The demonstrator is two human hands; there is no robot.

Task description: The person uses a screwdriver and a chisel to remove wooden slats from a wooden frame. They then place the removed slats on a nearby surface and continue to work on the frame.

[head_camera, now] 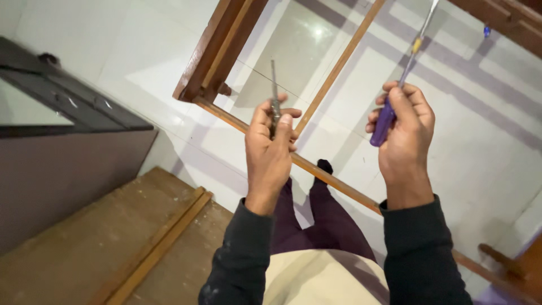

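Observation:
My left hand is raised in front of me, fingers and thumb pinched on a thin grey metal rod that points upward. My right hand grips the purple handle of a long screwdriver, whose shaft runs up and to the right past a yellow band toward the top edge. Behind both hands a brown wooden frame with thin slats and a glass pane stands above the white tiled floor. Neither tool touches the frame as far as I can tell.
A dark cabinet with a glass top stands at the left. A worn wooden board with a loose strip lies at lower left. My legs in dark purple trousers are below. More brown woodwork shows at upper right.

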